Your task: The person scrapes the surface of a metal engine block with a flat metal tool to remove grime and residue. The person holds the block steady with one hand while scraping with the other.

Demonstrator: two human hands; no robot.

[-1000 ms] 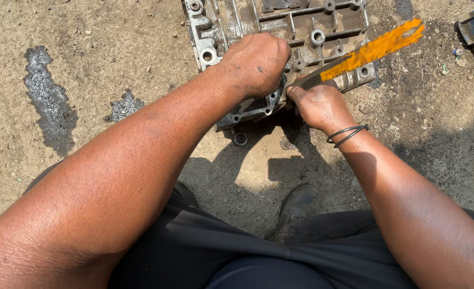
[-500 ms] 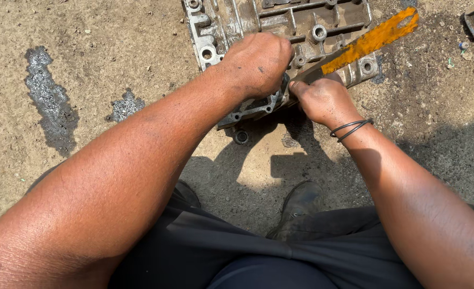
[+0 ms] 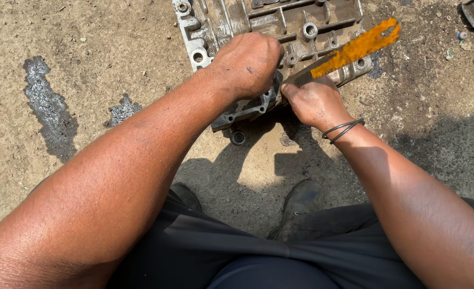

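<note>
Head view shows a dark wet stain point(image 3: 47, 109) on the sandy ground to your left, and a small black ring point(image 3: 238, 138) lying just under the metal engine plate point(image 3: 280, 24). Your two shoes point(image 3: 301, 200) stand below it. Your left hand point(image 3: 247, 63) is closed in a fist, pressing on the plate's near edge. Your right hand point(image 3: 314, 101) grips a flat orange blade point(image 3: 357, 48) that slants up across the plate. That plate is grey, dirty and full of round holes.
</note>
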